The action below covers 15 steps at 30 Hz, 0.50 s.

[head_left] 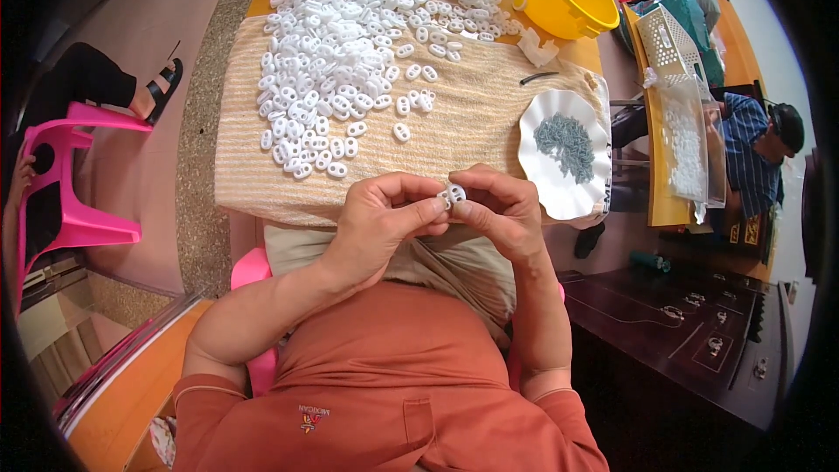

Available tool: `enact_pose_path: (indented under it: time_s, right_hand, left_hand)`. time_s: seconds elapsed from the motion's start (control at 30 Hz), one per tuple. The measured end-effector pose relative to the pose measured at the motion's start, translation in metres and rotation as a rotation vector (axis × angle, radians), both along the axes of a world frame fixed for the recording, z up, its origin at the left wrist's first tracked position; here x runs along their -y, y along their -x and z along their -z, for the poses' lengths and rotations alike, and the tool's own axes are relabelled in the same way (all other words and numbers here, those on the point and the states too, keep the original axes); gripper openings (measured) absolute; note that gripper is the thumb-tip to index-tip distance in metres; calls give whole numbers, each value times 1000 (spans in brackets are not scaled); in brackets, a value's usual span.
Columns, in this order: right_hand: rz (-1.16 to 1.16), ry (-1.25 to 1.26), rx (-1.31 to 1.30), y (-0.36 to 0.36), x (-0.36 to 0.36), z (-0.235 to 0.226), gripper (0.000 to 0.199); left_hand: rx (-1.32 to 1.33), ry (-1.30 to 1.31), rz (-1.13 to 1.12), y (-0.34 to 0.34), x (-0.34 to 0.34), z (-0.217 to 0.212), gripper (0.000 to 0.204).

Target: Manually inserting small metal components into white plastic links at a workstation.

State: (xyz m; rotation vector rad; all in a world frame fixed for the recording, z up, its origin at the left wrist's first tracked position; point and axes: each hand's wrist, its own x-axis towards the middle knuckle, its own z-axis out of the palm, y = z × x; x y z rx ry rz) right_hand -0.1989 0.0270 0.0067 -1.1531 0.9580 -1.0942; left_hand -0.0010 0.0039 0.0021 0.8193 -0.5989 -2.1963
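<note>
At the lower centre of the frame, we are watching a left hand and a right hand clamping their thumbs and forefingers on one small, glossy white oval plastic piece with two holes. We are judging a slip to be the main risk: the fingertips alone are bearing the piece, and uneven thumb pressure could be sending it down onto the beige trousers below. We are also weighing a knock to the white scalloped plate, standing near the right hand at the right of the frame; a drifting wrist could be scattering its small grey pieces.

The held piece is sitting between the two hands, touching the fingertips of both, its holed face partly showing; we are unable to tell whether another part is hiding behind the left fingertips. Well beyond the left hand, we are seeing a heap of similar white oval pieces spreading across the upper left of a beige striped towel, which is covering the orange worktop.
</note>
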Motion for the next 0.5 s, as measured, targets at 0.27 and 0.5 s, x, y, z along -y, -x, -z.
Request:
enact_pose_path:
  time_s: [0.27, 0.5]
  right_hand:
    - [-3, -22, -12, 0, -1, 2, 30]
    - [12, -45, 0, -2, -2, 1, 29]
  left_hand:
    - [20, -15, -3, 1, 0, 2, 18]
    - [14, -9, -3, 1, 0, 1, 18]
